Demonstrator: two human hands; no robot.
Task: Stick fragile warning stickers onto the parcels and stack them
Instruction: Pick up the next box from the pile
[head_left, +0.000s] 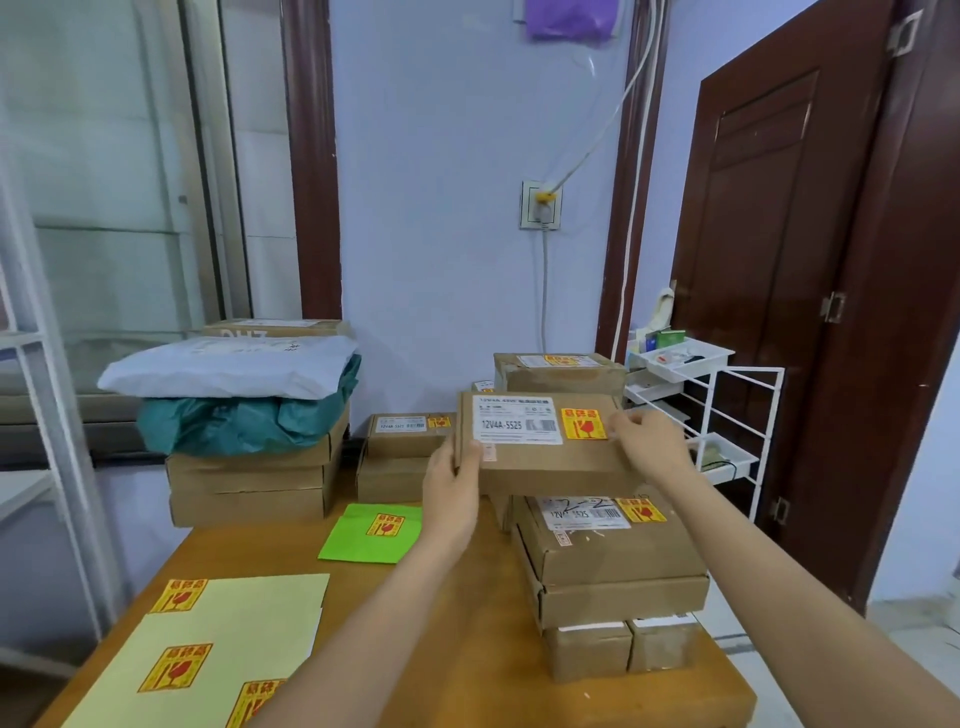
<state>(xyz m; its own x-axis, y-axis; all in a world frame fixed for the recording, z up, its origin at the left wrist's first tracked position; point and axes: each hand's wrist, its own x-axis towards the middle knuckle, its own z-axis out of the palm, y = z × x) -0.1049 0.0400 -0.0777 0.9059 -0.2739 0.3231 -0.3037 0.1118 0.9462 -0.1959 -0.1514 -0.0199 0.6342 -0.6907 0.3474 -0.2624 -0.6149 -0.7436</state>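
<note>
I hold a flat cardboard parcel (540, 457) in the air above the stack at the right of the table. It carries a white label and a yellow-red fragile sticker (583, 423). My left hand (453, 486) grips its left edge, thumb on top. My right hand (649, 447) holds its right edge beside the sticker. Below sits a stickered brown parcel (608, 545) on two small boxes (623, 649). A pale yellow sheet (218, 649) with fragile stickers lies at the near left. A green sheet (371, 532) bears one sticker.
At the back left, brown boxes (249, 483) carry a teal bag (239, 421) and a white mailer bag (228, 366). More stickered boxes (405, 447) stand at the back middle and right (561, 371). A white wire trolley (717, 415) stands right of the wooden table (467, 597).
</note>
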